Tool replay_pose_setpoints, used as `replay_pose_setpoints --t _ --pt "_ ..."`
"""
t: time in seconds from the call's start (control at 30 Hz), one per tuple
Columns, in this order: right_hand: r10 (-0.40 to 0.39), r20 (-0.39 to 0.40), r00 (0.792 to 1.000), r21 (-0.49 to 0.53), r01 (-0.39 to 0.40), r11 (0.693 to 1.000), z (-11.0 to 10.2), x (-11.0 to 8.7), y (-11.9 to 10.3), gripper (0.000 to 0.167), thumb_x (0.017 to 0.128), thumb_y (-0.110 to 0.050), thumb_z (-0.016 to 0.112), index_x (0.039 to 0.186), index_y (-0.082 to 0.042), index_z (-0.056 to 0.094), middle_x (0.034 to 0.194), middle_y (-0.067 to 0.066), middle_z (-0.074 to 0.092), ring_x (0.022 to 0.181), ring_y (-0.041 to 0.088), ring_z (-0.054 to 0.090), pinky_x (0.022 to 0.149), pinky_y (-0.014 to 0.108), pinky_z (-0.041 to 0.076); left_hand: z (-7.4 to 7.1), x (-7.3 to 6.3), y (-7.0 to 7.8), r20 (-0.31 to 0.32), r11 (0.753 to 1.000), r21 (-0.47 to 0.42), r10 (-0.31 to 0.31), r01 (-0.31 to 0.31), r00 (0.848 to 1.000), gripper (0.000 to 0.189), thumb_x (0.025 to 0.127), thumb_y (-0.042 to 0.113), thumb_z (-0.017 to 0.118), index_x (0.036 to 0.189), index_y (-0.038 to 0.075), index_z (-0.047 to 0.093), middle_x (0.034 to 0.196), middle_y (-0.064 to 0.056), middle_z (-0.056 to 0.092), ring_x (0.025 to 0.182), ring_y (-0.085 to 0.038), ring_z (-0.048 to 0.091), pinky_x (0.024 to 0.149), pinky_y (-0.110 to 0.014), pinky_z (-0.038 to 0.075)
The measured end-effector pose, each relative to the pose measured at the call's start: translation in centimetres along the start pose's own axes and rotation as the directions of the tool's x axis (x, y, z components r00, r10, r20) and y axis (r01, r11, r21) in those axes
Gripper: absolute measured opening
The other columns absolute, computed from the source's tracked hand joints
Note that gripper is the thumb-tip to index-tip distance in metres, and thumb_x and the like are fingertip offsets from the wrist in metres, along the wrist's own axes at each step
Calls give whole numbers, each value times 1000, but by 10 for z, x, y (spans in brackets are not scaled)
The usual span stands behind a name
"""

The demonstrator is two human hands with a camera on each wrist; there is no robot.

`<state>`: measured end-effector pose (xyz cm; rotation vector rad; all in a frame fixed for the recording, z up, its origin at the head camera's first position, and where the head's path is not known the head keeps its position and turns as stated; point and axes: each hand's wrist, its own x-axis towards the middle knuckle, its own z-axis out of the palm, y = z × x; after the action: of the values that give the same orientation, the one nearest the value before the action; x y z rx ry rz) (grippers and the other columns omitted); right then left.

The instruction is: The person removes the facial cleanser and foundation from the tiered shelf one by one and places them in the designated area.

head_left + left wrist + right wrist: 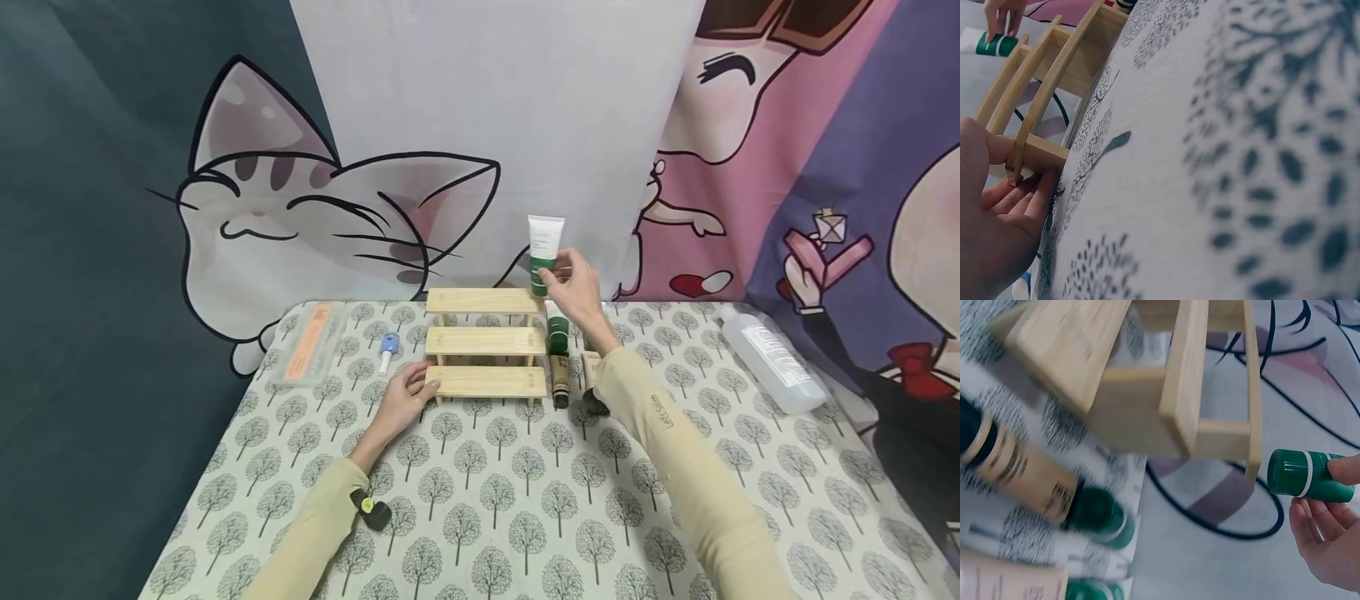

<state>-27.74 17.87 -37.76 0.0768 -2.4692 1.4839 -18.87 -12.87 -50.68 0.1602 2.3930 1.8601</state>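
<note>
A three-step wooden display rack (486,340) stands on the cloth-covered table. My left hand (400,403) holds the left end of its lowest step; in the left wrist view the thumb lies on one side of the wood and the fingers on the other. My right hand (576,293) grips a white and green squeeze tube (545,237) by its green lower part. The tube is upright, cap down, near the right end of the top step. In the right wrist view its green cap (1286,473) appears apart from the rack.
Right of the rack lie another green and white tube (558,327), a tan tube with a dark cap (560,379) and a pale tube (592,367), partly behind the right arm. A clear bottle (776,360) lies far right. A blue-and-white item (388,352) and flat clear case (311,343) lie left.
</note>
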Motion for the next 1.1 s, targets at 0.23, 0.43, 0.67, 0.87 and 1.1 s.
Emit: replay_pose_setpoints --t 0.23,0.43,0.67,0.87,1.1 --pt "43 -33 999 -63 -45 997 -25 -2 22 39 97 -18 64 130 1 54 123 22 65 111 35 64 101 47 57 -1 1 0 2 1000 3 0 0 1000 54 98 8 65 146 -3 45 143 -30 53 129 -43 58 106 -33 54" --pt "63 -73 995 -118 -72 990 -46 -3 43 41 97 -19 63 131 2 54 124 24 64 112 37 63 102 49 55 -2 1 0 -1 1000 8 -6 6 1000 54 98 10 64 147 -3 45 144 -30 52 130 -43 58 107 -35 54" --pt "123 -85 989 -166 -135 977 -70 -9 73 44 99 -20 59 135 5 51 126 27 61 114 39 59 106 55 51 -2 0 -1 -1 1000 -1 -8 8 1000 54 98 8 64 147 -4 45 145 -31 51 131 -44 57 107 -35 53" --pt "193 -85 977 -249 -209 946 -88 -14 99 49 100 -23 57 135 11 49 127 31 59 115 43 57 107 56 49 -1 -1 0 5 1000 -1 2 -2 1000 53 99 8 63 147 -4 44 144 -31 52 129 -44 58 106 -32 54" --pt "275 -32 961 -328 -270 905 -101 -16 116 51 99 -27 57 128 15 53 124 35 60 115 46 56 105 58 48 -1 0 -1 1 1000 22 16 -16 1000 52 99 8 63 146 -4 46 143 -31 53 129 -44 58 106 -34 54"
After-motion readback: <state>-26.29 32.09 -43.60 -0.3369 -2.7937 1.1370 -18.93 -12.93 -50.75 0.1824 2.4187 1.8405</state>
